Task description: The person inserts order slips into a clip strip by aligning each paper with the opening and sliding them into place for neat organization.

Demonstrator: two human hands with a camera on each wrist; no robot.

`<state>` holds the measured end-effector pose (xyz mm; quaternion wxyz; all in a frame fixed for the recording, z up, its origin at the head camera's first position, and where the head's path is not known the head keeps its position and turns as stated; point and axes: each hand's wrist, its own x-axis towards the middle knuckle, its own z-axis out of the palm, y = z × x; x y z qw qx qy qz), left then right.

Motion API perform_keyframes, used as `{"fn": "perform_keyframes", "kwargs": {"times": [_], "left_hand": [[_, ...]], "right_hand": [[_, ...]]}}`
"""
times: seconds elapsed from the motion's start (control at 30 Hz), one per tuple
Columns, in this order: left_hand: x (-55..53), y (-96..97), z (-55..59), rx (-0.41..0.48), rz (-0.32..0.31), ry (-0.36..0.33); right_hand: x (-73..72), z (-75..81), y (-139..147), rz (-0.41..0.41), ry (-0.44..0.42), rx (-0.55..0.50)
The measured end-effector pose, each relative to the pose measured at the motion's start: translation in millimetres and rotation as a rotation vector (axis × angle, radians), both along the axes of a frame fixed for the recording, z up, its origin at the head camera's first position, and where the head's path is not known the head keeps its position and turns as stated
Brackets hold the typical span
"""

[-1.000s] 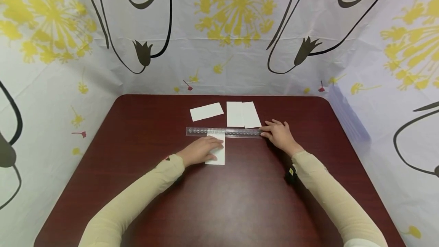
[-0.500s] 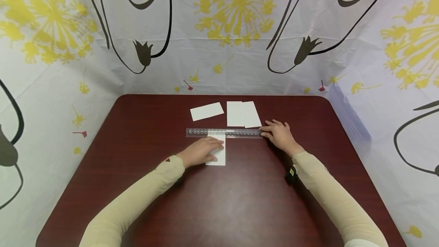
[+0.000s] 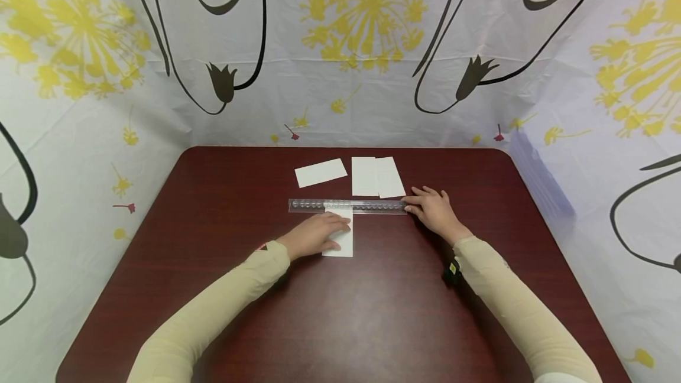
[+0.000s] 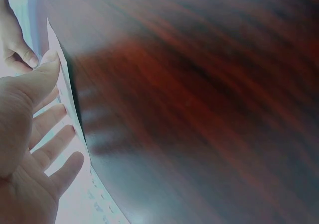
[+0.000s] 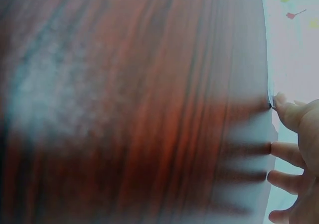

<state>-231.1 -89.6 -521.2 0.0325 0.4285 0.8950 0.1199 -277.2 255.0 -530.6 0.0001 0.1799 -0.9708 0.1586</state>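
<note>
A clear plastic ruler (image 3: 379,207) lies crosswise on the dark red table (image 3: 383,300). Under its left half runs the top of a white card (image 3: 344,246), seen edge-on in the left wrist view. My left hand (image 3: 315,234) rests on that card with fingers spread and fairly straight; they hide part of its left side. In the left wrist view the left thumb (image 4: 46,79) touches the card near its edge. My right hand (image 3: 435,211) holds the ruler's right end between thumb and forefinger, its other fingers spread on the tabletop, as the right wrist view shows.
Beyond the ruler lie three more white cards: a slanted one (image 3: 321,173) at left, an upright one (image 3: 364,176), and a tilted one (image 3: 390,177) beside it. A patterned white cloth (image 3: 346,123) hangs around the table's back and sides.
My left hand and the card under it have slid slightly to the right along the ruler. The ruler and my right hand stay in place.
</note>
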Motion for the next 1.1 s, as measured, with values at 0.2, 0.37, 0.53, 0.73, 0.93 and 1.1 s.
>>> {"fn": "perform_keyframes", "kwargs": {"times": [0.2,0.37,0.53,0.73,0.93,1.1], "left_hand": [[0.1,1.4,0.1,-0.001,-0.001,0.003],[-1.1,1.5,-0.7,-0.003,-0.001,0.009],[-1.5,1.3,-1.8,-0.005,0.003,0.002],[-1.1,1.7,-0.2,-0.002,0.002,0.0],[1.5,1.5,1.7,-0.004,0.003,-0.004],[1.1,3.0,1.4,-0.005,0.001,0.0]], "right_hand": [[0.9,-2.7,1.1,0.004,0.022,0.009],[0.7,-3.8,1.9,0.009,0.042,0.014],[1.9,-3.3,2.3,0.007,0.026,-0.002],[2.7,-2.7,2.9,0.014,0.015,-0.009],[2.2,-2.2,1.4,0.038,0.049,0.008],[0.7,2.3,1.5,0.047,0.057,0.018]]}}
